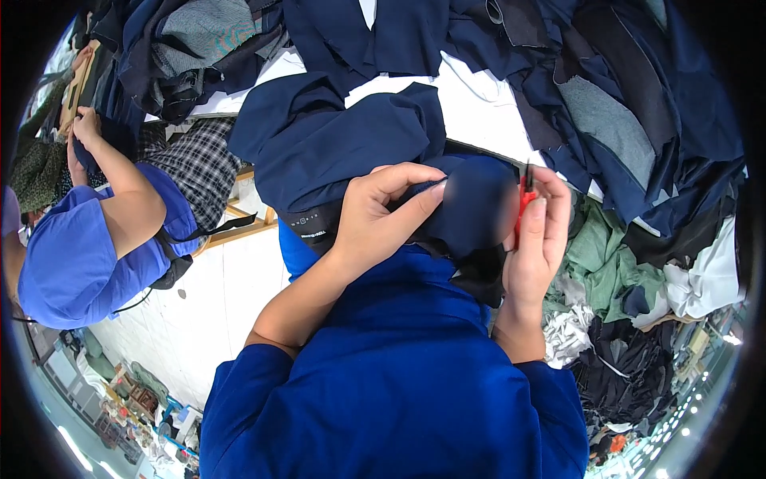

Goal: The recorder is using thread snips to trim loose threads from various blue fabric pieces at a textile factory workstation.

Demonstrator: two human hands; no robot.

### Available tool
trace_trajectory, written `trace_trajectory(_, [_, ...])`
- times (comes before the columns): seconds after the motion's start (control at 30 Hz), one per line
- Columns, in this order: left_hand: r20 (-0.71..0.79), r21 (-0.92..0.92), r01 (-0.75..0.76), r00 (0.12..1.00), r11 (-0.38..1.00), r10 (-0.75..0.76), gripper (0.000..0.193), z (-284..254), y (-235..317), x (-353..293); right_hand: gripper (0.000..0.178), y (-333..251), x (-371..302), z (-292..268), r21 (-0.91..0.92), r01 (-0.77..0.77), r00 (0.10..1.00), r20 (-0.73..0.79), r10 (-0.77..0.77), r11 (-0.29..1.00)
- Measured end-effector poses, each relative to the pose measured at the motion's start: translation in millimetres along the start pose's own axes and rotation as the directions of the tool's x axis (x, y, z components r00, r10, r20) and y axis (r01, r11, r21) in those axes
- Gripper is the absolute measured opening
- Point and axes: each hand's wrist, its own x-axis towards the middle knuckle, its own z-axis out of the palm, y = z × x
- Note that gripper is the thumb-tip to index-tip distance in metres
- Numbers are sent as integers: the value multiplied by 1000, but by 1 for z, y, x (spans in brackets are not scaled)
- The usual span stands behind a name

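Note:
My left hand [375,209] pinches the edge of a navy cloth garment [343,140] between thumb and fingers. The garment bunches over the table's near edge and hangs down in front of me. A dark band [309,223] with pale printing shows beside my left wrist. My right hand [539,239] is closed round small red-handled snips [527,198], their dark pointed tips upward. The snips are held just right of the cloth. A blurred patch covers part of the cloth between my hands, so detail there cannot be made out.
Navy and dark cut pieces [610,120] heap over the white table [483,104] ahead and to the right. Green cloth [606,259] and white scraps [568,331] pile at my right. To my left, a co-worker in a blue top [76,247] handles dark cloth near a wooden stool [227,227].

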Motion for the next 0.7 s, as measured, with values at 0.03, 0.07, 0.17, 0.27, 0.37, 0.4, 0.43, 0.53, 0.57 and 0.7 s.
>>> trace_trajectory(0.03, [-2,-14,1,1000,1000,-1,13,0,-1,0,30,1,3,0,-8,42,999,-21,-42,999])
trace_trajectory(0.07, [-3,-14,1,1000,1000,-1,13,1,0,0,31,-3,3,0,40,-1,996,-93,5,999])
trace_trajectory(0.17, [-33,2,-30,999,1000,30,12,2,-1,1,32,-3,1,-11,133,17,995,-95,-4,991])
trace_trajectory(0.27, [-32,27,-105,994,994,106,12,1,-2,2,27,-9,-7,-9,-121,115,986,134,-98,986])
trace_trajectory(0.37, [6,23,17,1000,1000,-17,11,1,3,2,24,-7,-10,-3,-228,103,968,248,-45,968])
trace_trajectory(0.4, [-1,-25,45,999,999,-45,11,2,7,2,23,-6,-11,-1,-256,97,964,264,-27,962])
trace_trajectory(0.43, [-6,-74,72,997,995,-73,11,3,9,2,22,-3,-12,1,-248,90,973,228,-33,965])
trace_trajectory(0.53, [6,-106,64,998,992,-64,11,5,9,1,20,5,-12,3,-246,83,992,113,-56,966])
trace_trajectory(0.57, [6,-105,65,998,992,-65,11,5,9,1,20,6,-11,4,-245,82,992,114,-55,966])
trace_trajectory(0.7, [30,-147,112,994,983,-109,12,7,11,0,21,3,-9,6,-211,41,996,82,-24,977])
